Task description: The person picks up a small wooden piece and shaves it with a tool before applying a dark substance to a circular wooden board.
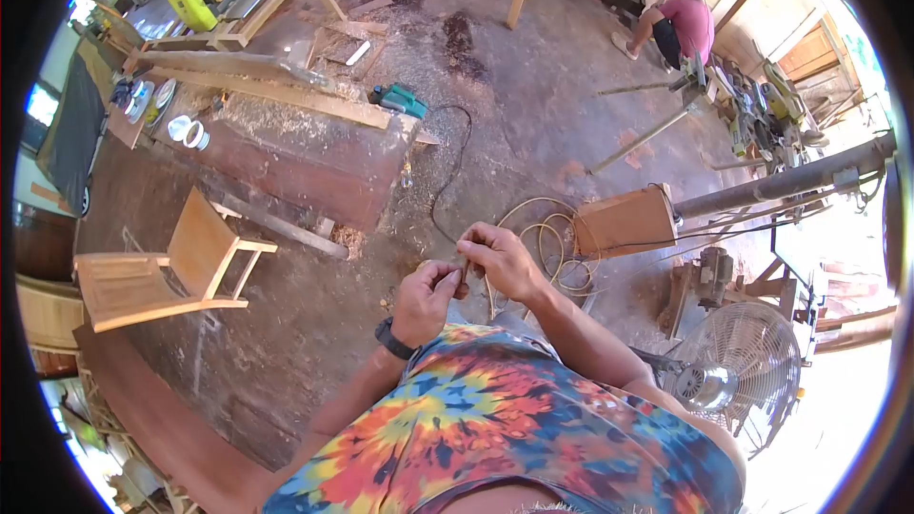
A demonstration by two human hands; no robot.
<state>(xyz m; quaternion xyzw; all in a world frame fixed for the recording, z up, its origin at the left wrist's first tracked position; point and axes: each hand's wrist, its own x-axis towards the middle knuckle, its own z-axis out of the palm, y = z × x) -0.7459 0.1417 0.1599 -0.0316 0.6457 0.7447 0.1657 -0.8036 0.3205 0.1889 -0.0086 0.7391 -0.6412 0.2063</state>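
Both hands meet in front of my body, just above the shirt hem. My left hand (425, 303), with a dark watch (394, 339) on its wrist, has its thumb and fingers pinched together. My right hand (502, 262) is closed close beside it, thumb against fingertips. Between them sits a small brownish piece (463, 272), mostly covered by the fingers; its kind is too small to tell. Below the hands a yellow coiled cord (552, 240) and a dark cable (465, 138) lie on the floor.
A workbench (314, 167) with shavings carries a green power planer (400, 100) and a wooden board (276, 95). A wooden chair (202, 247) stands left. To the right are a large fan (738, 371) and a wooden box (624, 222). A person (687, 24) in a red shirt crouches far right.
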